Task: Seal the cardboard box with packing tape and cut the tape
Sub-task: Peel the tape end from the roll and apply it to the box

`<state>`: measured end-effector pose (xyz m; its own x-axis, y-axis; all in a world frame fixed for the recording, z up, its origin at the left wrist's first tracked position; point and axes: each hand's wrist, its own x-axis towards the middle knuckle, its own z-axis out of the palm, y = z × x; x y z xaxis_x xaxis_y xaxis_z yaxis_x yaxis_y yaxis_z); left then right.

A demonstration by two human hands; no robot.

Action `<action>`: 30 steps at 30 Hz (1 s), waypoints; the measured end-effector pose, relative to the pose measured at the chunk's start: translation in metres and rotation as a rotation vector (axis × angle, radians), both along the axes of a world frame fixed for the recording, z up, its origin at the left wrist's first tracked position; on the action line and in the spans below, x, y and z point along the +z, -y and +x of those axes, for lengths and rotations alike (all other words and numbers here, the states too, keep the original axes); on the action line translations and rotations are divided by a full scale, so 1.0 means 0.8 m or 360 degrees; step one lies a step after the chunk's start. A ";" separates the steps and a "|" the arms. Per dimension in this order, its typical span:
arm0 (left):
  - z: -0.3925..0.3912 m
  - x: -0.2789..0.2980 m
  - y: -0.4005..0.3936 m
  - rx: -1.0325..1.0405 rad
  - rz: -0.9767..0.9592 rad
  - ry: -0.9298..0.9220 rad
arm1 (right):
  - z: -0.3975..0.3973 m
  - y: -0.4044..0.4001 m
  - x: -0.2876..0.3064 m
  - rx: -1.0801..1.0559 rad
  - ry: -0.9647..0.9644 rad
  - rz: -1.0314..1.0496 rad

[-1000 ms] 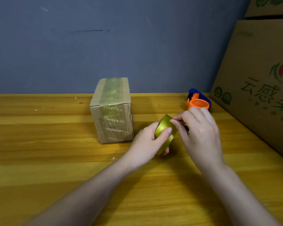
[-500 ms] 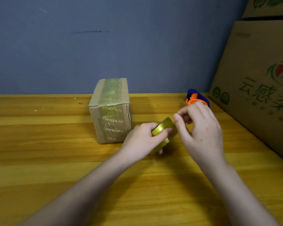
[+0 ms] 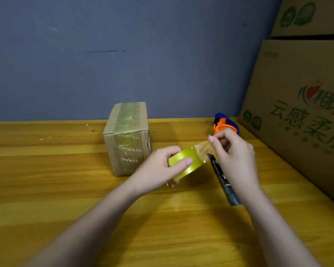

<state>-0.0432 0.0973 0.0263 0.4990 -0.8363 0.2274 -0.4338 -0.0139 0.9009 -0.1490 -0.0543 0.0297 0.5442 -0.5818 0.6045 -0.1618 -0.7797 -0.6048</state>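
Observation:
A small cardboard box [image 3: 126, 139] stands on the wooden table [image 3: 56, 189], with a strip of tape over its top and front. Just right of it, my left hand [image 3: 158, 168] grips a yellowish roll of packing tape [image 3: 185, 162]. My right hand [image 3: 233, 158] pinches the loose tape end [image 3: 203, 149] and holds a short stretch peeled off the roll. A grey utility knife [image 3: 223, 180] lies on the table under my right hand, partly hidden by the wrist.
An orange and blue tape dispenser [image 3: 225, 124] sits at the back right of the table. Large printed cardboard cartons [image 3: 301, 112] are stacked along the right edge. A blue-grey wall closes the far side.
My right hand has pulled the tape end up and to the right, away from the roll, so a short strip now shows. The knife has come into view beneath it.

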 end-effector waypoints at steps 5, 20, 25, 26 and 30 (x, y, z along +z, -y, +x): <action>-0.012 0.010 0.003 0.0394 0.0434 0.1427 | -0.001 -0.004 0.002 -0.0042 0.0021 -0.0167; -0.003 -0.003 0.015 0.0642 0.0519 0.0898 | -0.014 -0.018 0.006 0.0067 0.0400 -0.0847; 0.003 -0.006 0.013 0.0580 0.0526 0.0691 | -0.012 -0.020 0.005 0.0083 0.0415 -0.0976; 0.004 -0.008 0.014 0.0512 0.0434 0.0521 | -0.013 -0.019 0.006 0.0090 0.0445 -0.0959; 0.003 -0.018 0.024 0.0410 0.0222 0.0153 | -0.016 -0.014 0.011 0.0051 0.0507 -0.0959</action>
<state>-0.0404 0.0784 0.0115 0.6802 -0.7117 0.1756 -0.4830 -0.2550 0.8376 -0.1615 -0.0433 0.0388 0.2973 -0.0799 0.9514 -0.0188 -0.9968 -0.0779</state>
